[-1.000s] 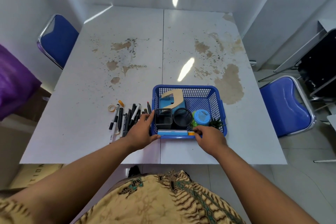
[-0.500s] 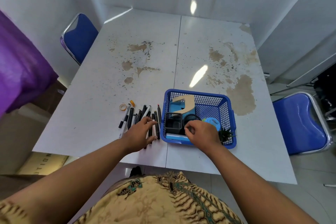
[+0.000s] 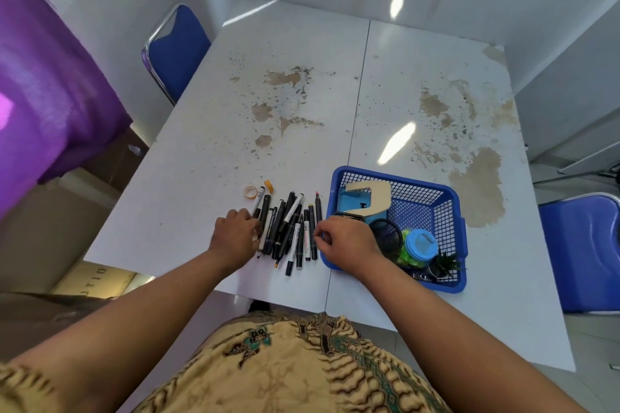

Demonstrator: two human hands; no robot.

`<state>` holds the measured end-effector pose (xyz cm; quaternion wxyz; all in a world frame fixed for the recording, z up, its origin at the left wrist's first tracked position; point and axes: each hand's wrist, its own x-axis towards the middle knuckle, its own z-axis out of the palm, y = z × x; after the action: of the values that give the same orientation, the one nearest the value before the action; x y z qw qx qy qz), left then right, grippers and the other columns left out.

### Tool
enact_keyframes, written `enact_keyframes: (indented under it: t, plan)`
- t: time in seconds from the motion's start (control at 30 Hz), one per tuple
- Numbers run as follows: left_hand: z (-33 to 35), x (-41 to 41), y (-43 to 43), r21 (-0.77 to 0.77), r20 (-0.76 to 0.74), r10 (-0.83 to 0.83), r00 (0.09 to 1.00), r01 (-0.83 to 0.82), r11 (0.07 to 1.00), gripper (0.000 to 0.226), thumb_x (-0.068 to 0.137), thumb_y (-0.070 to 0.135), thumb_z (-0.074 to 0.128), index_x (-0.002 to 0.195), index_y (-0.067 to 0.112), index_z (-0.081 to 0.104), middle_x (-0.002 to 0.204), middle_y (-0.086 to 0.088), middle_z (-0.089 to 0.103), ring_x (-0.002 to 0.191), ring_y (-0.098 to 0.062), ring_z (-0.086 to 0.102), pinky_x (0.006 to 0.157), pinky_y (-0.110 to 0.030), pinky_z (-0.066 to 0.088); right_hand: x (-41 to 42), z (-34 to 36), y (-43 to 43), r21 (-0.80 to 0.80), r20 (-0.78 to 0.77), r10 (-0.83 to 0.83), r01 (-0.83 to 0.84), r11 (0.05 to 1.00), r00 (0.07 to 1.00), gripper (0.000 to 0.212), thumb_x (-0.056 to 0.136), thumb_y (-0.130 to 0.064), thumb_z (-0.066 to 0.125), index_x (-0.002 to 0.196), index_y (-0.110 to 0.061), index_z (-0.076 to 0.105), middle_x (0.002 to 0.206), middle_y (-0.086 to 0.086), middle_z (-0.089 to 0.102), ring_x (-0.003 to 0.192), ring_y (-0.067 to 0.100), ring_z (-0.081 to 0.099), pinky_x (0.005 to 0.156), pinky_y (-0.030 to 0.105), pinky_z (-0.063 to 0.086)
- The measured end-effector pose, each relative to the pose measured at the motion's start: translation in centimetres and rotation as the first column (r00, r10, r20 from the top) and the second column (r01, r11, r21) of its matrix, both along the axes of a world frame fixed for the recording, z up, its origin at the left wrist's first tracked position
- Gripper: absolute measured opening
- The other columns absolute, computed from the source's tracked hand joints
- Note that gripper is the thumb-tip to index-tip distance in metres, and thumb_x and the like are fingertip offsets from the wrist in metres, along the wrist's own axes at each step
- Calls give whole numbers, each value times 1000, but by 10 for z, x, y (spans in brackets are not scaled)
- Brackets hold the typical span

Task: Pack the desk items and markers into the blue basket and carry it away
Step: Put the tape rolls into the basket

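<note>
Several black and white markers (image 3: 288, 228) lie in a loose row on the white table, left of the blue basket (image 3: 460, 238). My left hand (image 3: 235, 236) rests at the row's left edge, with its fingers spread against the outermost markers. My right hand (image 3: 345, 245) hovers at the row's right edge, over the basket's left wall, fingers curled beside the last marker. Whether it grips one is unclear. The basket holds a wooden piece (image 3: 372, 198), a blue box (image 3: 350, 206), a black mesh cup (image 3: 387, 235), a blue-lidded jar (image 3: 421, 245) and a small plant (image 3: 448, 265).
A small tape roll (image 3: 250, 192) and an orange cap (image 3: 269, 185) lie just beyond the markers. The table (image 3: 302, 111) is stained. Blue chairs stand at the far left (image 3: 177, 50) and at the right (image 3: 583, 251). A purple cloth (image 3: 43, 84) hangs at the left.
My right hand left the basket's front and moved left to the markers' right edge. My left hand slid left to the row's outer side. The view turned left.
</note>
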<state>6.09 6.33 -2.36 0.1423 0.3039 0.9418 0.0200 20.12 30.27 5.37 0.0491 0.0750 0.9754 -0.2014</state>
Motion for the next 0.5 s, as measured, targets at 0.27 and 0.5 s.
enact_keyframes:
  t: [0.27,0.5]
  plan:
    - [-14,-14,-3,-112,-4,-22,1000,22,993,23,90,47,73,109,34,76,118,2,60,116,-26,52,92,-41,44,-8,-17,-17,-28,161,37,-33,999,986,17,99,-28,61,109,-27,75,105,-8,66,102,18,63,81,37,57]
    - [-23,-19,-6,-118,8,-75,997,75,990,18,91,41,72,106,33,80,113,1,60,113,-26,52,90,-40,45,-6,-26,-18,-23,188,-1,6,1000,982,21,100,-16,61,111,-25,76,109,-4,65,109,20,57,83,39,55]
